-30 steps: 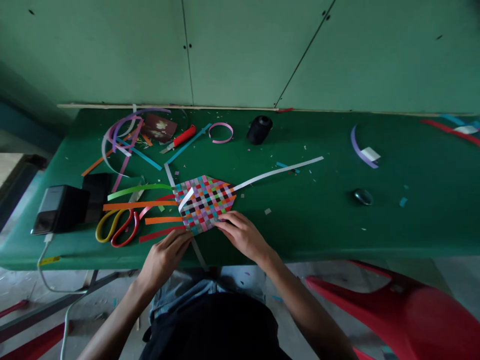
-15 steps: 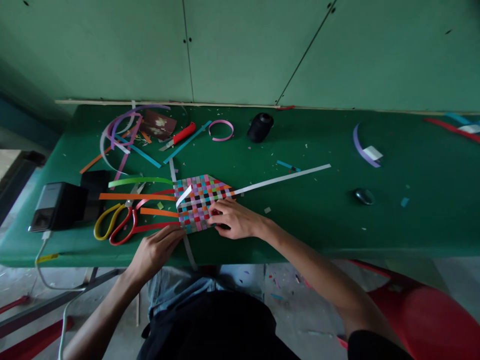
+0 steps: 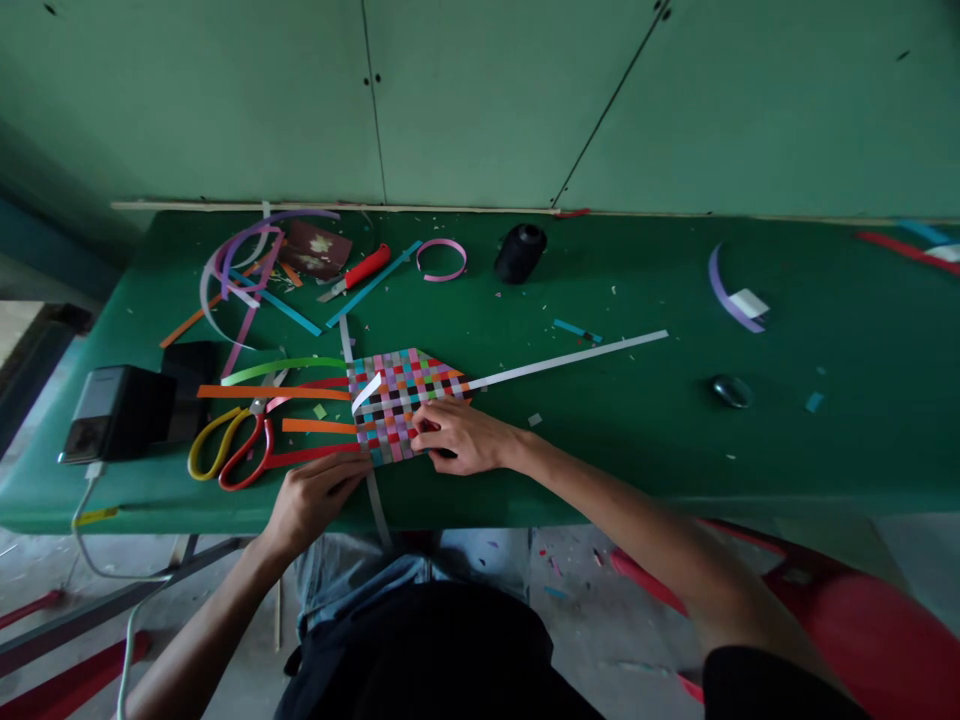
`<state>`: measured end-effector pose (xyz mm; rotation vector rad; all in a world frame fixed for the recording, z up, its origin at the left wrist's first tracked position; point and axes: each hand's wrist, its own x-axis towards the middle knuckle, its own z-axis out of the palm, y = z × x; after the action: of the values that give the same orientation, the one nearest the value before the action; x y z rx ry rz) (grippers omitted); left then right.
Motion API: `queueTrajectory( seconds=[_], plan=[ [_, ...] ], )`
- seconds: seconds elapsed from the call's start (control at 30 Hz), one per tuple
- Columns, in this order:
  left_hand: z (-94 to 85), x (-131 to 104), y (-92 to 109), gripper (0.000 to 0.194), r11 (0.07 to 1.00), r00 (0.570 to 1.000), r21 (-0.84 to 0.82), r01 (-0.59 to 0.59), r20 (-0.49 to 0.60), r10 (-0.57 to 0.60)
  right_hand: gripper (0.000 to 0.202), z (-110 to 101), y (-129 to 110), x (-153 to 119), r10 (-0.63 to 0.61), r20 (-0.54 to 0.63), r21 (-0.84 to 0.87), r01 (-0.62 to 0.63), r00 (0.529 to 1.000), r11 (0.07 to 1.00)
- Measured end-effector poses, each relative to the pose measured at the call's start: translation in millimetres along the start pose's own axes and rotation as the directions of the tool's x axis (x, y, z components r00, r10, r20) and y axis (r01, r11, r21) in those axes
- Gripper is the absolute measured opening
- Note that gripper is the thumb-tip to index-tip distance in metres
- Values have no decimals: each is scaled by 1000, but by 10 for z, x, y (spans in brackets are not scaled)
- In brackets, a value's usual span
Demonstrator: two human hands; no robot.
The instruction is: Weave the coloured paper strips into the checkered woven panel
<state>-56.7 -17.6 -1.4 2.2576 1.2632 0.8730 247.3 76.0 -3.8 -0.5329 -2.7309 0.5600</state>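
Note:
A woven mat [image 3: 397,385] of many-coloured flat strips lies on the green table. Green, orange and red strip ends stick out from its left side. A long white strip [image 3: 577,357] runs from its right corner, and a short white end stands up from its top. My left hand [image 3: 319,495] is closed, fingers together, on the mat's lower left corner by the red strip [image 3: 315,455]. Over the lower right part my right hand [image 3: 465,437] presses with curled fingers; what lies under the fingertips is hidden. Left of the mat are scissors [image 3: 244,440] with yellow and red handles.
A black box-shaped device [image 3: 112,415] with a white cable stands at the left. Behind lie loose curled strips [image 3: 240,260], a red-handled cutter knife [image 3: 364,268], a pink ring [image 3: 442,260] and a black spool [image 3: 521,253]. A dark oval object [image 3: 731,391] lies to the right.
My right hand has shifted very slightly left on the mat. My left hand and the mat stay almost where they were.

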Motion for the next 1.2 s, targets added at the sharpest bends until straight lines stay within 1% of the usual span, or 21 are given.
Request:
queueTrajectory(
  seconds=[0.2, 0.37, 0.63, 0.87, 1.03, 1.2],
  plan=[
    [10, -12, -15, 18, 998, 999, 43, -43, 9, 43, 22, 33, 2, -32, 14, 4, -11, -14, 1000, 1000],
    [-13, -26, -50, 21, 996, 997, 58, -62, 56, 58, 23, 49, 5, -46, 2, -17, -9, -2, 1000, 1000],
    [-14, -15, -40, 20, 999, 999, 24, -23, 31, 22, 23, 54, 12, -48, -15, -50, -9, 14, 999, 1000],
    [34, 22, 38, 15, 996, 996, -4, 87, 3, -87, 22, 43, 13, -43, -25, -44, -1, 24, 999, 1000],
    [58, 41, 46, 15, 995, 995, -27, 99, -16, -100, 23, 41, 19, -41, -16, -27, 17, 16, 1000, 1000],
    [62, 60, 32, 15, 993, 994, -48, 109, 0, -109, 23, 29, 9, -39, -12, -24, 29, 13, 1000, 999]
  ],
)
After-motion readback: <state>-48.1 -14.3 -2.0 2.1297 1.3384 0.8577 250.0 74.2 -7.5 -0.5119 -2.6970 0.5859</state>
